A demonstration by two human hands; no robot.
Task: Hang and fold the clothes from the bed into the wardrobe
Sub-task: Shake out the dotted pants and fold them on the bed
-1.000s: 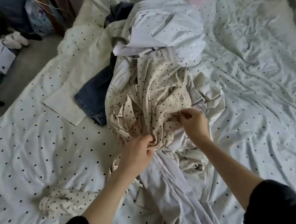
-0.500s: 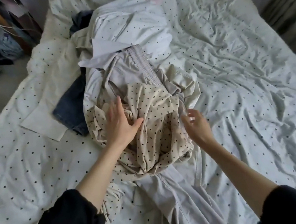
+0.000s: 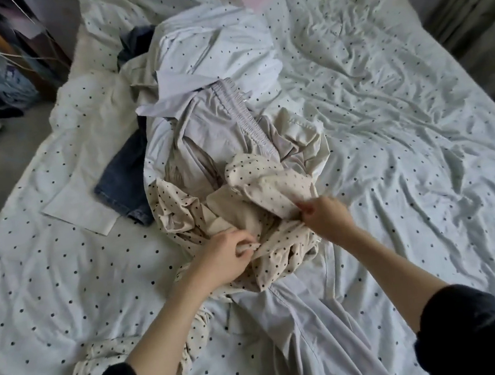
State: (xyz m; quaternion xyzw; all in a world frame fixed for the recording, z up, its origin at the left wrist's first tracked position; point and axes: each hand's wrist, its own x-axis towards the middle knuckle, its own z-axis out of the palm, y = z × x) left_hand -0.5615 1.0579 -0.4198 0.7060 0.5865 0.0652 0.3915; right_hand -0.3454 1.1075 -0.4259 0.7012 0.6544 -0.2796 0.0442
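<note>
Fabric is gathered in both hands now: half a second ago the left hand [image 3: 228, 257] lay flat and open on the cream spotted garment [image 3: 259, 192], and the right hand [image 3: 325, 216] hovered open beside it. The left fingers [image 3: 246, 247] now pinch a near fold, and the right fingers seem shut on a fold further right, though blur hides the grip. Garment sits mid-bed [image 3: 390, 137] atop the pale trousers [image 3: 231, 120], probably about to be lifted clear.
</note>
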